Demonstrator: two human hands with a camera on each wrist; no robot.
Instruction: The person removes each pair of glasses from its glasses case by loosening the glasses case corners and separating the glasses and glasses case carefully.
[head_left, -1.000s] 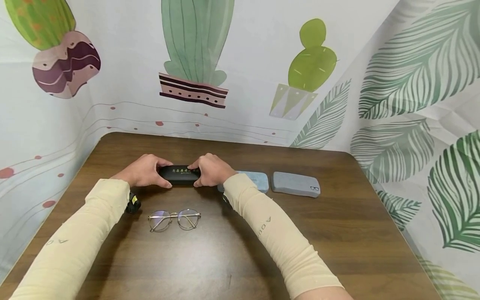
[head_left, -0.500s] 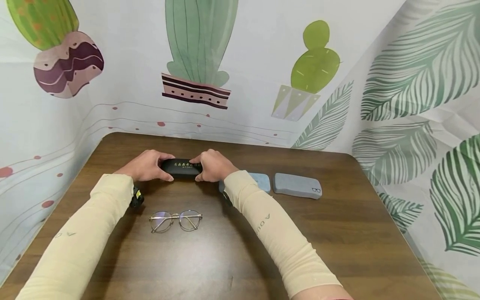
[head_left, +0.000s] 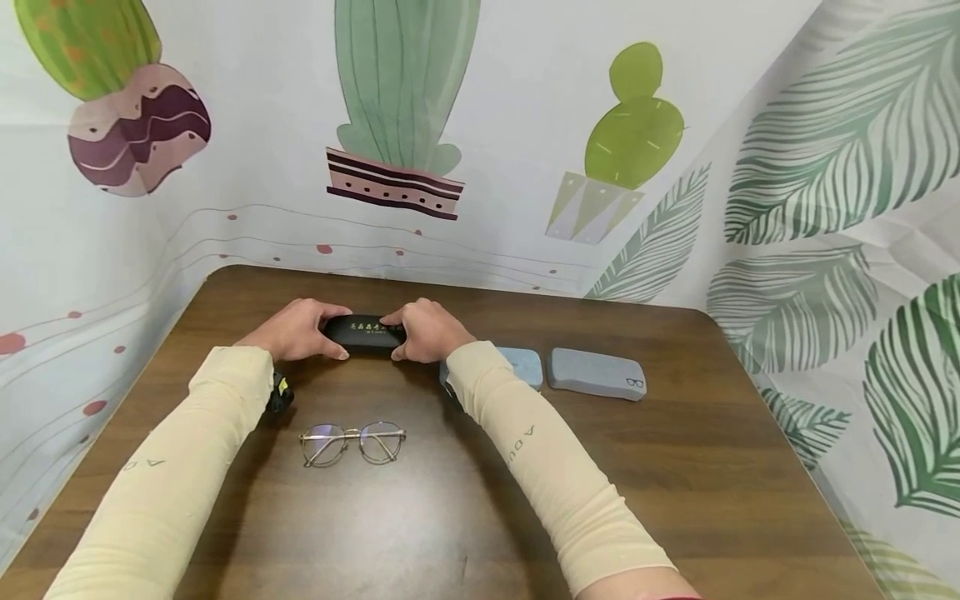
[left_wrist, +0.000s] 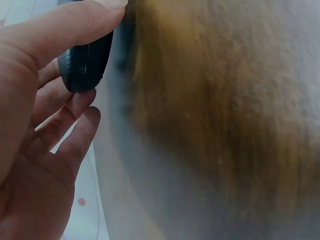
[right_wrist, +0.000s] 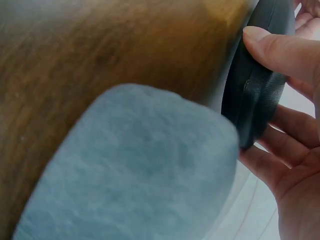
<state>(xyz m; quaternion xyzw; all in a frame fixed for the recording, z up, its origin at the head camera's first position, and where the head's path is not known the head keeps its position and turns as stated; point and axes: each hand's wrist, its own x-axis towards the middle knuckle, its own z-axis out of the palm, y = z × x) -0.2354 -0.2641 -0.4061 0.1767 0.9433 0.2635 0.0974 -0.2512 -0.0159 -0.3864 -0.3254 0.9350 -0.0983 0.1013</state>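
Black glasses case (head_left: 365,336) left of centre in the head frame; left hand (head_left: 295,332) and right hand (head_left: 429,332) pinch its opposite ends, thumbs on the near side. Likely light, stiff-shelled, slightly slick; rounded ends seem a sound hold.

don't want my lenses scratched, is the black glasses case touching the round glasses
Apart: the head view shows brown tabletop between the black glasses case and the round wire-framed glasses.

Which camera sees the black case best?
The head view: most of the black case shows there, gold writing too, between the left hand and right hand. The left wrist view shows just one end; the right wrist view shows the other end, no writing.
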